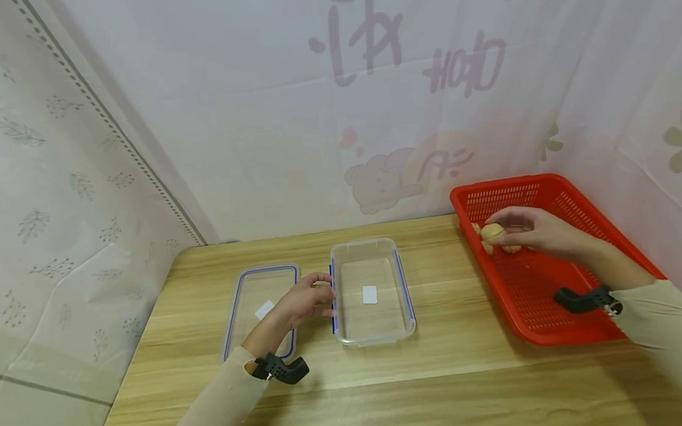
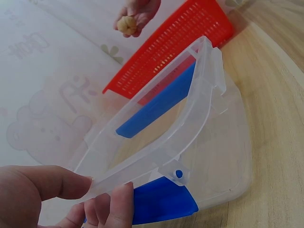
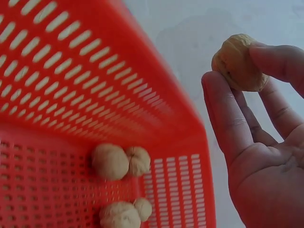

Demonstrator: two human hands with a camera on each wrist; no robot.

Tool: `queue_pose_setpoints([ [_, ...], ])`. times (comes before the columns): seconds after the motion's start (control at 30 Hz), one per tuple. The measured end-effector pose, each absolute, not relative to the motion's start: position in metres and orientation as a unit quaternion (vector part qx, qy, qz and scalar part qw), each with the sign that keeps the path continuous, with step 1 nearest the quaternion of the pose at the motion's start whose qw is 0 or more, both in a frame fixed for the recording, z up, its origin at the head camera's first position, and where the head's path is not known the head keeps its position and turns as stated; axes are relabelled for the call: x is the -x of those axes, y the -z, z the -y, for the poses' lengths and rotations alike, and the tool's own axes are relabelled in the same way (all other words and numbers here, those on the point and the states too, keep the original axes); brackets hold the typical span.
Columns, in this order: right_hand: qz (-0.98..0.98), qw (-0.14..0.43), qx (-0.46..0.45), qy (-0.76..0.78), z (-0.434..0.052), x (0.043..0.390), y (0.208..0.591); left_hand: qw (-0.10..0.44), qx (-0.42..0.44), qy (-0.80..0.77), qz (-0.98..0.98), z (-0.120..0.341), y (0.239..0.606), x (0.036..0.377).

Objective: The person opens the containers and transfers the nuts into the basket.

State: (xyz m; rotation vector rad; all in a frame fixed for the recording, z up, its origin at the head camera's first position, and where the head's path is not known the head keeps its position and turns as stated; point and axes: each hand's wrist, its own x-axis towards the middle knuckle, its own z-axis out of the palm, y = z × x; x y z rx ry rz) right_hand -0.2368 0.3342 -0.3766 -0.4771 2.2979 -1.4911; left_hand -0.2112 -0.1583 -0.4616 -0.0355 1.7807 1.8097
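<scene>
My right hand (image 1: pixel 538 230) pinches a tan walnut (image 3: pixel 239 61) between thumb and fingertips, above the far left part of the red basket (image 1: pixel 508 307). Several more walnuts (image 3: pixel 110 162) lie on the basket's floor beneath it. My left hand (image 1: pixel 308 299) is at the left side of a clear plastic container (image 1: pixel 374 329) with blue latches. In the left wrist view its thumb is at the rim and its fingers press the outer wall beside a blue latch (image 2: pixel 164 202). A white label (image 1: pixel 370 294) shows inside the container, which holds nothing else visible.
A clear lid (image 1: pixel 252 283) with a blue seal lies on the wooden table (image 1: pixel 349 403) left of the container, partly behind my left forearm. Printed curtains (image 1: pixel 269 146) hang behind the table and along both sides.
</scene>
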Motion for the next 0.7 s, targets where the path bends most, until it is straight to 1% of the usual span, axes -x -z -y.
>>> queue_pose_setpoints([
  [0.17,-0.836,0.177,0.147,0.498,-0.347,0.24,0.383,0.295,0.011,-0.679,-0.672,0.157,0.462,0.212],
  [0.43,-0.868,0.188,0.133,0.44,-0.369,0.247,0.405,0.296,0.012,-0.679,-0.672,0.156,0.461,0.211],
  [0.7,-0.876,0.205,0.125,0.418,-0.372,0.249,0.413,0.295,0.012,-0.678,-0.673,0.157,0.461,0.211],
])
